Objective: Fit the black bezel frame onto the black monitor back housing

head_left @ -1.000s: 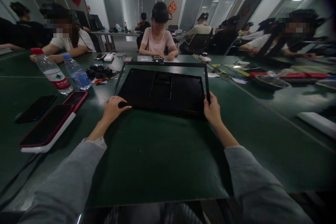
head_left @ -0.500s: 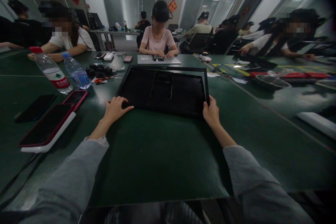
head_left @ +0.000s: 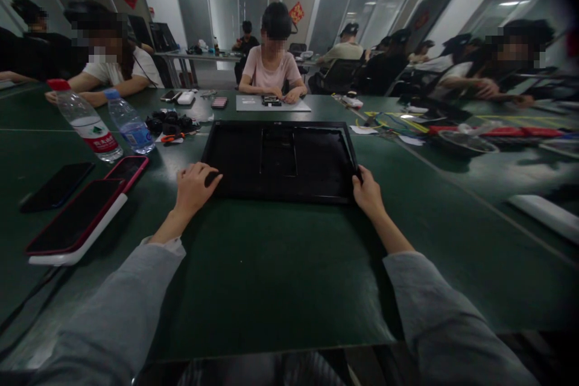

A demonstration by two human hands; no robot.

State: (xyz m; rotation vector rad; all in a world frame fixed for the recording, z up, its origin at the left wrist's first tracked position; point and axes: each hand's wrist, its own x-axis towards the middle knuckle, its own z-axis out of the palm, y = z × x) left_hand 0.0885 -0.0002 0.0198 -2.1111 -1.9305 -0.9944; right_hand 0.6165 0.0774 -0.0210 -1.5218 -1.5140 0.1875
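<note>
A black rectangular frame (head_left: 316, 199), like a monitor bezel, lies in front of me around a black panel (head_left: 235, 157) with a raised-edged rectangle in its middle. A thin gap shows between frame and panel at the far right. My left hand (head_left: 193, 190) is closed at the left front corner, thumb and fingers curled about the frame's edge. On the other side my right hand (head_left: 367, 190) grips the right edge, thumb on top. The undersides of both parts are hidden.
Left on the green table (head_left: 280, 277) are two bottles, a red-capped one (head_left: 90, 126) and a blue-capped one (head_left: 131, 126), plus phones (head_left: 76, 217). Black items and orange-handled scissors (head_left: 172, 137) lie beyond. Cables (head_left: 393, 122) and a bowl (head_left: 468, 143) are at right. A person (head_left: 274, 66) works opposite.
The frame's far edge has come down and toward me, and the gap along the panel has narrowed. My left hand has shifted slightly left; my right hand keeps its grip.
</note>
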